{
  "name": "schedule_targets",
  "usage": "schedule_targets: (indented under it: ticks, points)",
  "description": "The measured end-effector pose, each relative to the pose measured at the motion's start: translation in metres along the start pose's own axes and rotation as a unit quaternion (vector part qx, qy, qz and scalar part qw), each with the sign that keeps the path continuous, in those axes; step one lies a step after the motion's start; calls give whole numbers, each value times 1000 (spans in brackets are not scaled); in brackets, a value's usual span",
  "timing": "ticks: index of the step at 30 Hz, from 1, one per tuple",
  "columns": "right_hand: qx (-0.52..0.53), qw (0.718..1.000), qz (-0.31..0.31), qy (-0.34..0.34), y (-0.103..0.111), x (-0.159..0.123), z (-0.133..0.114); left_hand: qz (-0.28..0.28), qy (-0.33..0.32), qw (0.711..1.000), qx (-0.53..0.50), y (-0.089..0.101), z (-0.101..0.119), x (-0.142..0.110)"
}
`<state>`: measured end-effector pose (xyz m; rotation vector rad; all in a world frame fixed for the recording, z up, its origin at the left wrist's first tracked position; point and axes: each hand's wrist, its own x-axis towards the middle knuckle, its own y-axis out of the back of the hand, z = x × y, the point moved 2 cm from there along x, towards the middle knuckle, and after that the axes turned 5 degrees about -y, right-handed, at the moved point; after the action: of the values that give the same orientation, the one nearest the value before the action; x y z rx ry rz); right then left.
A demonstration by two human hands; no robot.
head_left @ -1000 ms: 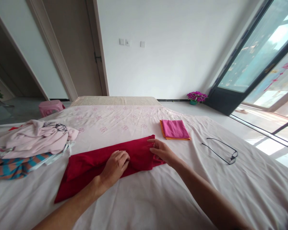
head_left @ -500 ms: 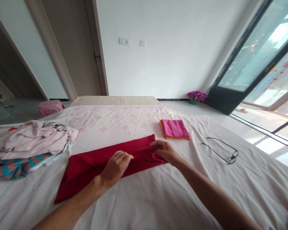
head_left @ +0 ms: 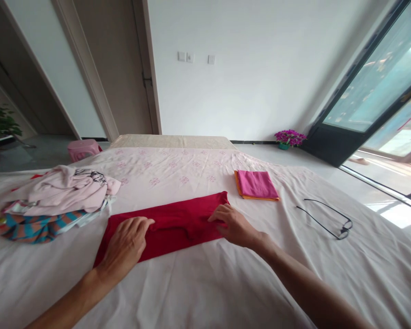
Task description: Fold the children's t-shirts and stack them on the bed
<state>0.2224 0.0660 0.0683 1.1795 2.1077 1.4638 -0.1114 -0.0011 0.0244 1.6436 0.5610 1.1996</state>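
Observation:
A folded dark red cloth point(head_left: 178, 219), probably a garment, lies lengthwise across the bed in front of me, with soft wrinkles near its middle. My left hand point(head_left: 126, 240) rests over its left part, palm down, fingers stretched to the right and lying on the fabric. At the right end, my right hand point(head_left: 238, 226) has bent fingers on the cloth and seems to grip its edge; the thumb side is partly hidden. Beyond the right hand sits a neat folded stack of pink cloth point(head_left: 256, 184) with an orange layer beneath.
The bed sheet point(head_left: 192, 292) is pale and creased. A pile of clothes point(head_left: 68, 192) lies at the left, and eyeglasses point(head_left: 342, 233) lie at the right. Past the bed are a pink stool point(head_left: 84, 150), purple flowers point(head_left: 290, 137) and a glass door point(head_left: 363, 91).
My left hand has slid leftward along the red cloth and its fingers have straightened. The right hand stays at the right end, now reaching further over the fabric. The view has shifted slightly left.

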Motion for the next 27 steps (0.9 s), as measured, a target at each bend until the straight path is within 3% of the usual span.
schedule_targets:
  ticks: [3, 8, 13, 17, 22, 27]
  points:
    - [-44, 998, -38, 21, -15, 2, -5, -14, 36, 999, 35, 3, -33, -19]
    - [-48, 996, -65, 32, -23, 2, 3, -41, 66, 997, -23, 4, -67, -39]
    - [2, 996, -94, 9, -9, 3, 6, -90, 105, 987, -87, 19, -70, -31]
    - [1, 1000, -12, -29, -3, 17, -4, -50, 132, 983, -117, 27, -54, 2]
    - [-121, 991, 35, -46, -37, 37, -14, -8, 41, 992, -123, -13, -17, 38]
    - [-213, 970, 13, -116, -65, 33, 23, -59, 26, 998, -13, -56, -6, 22]
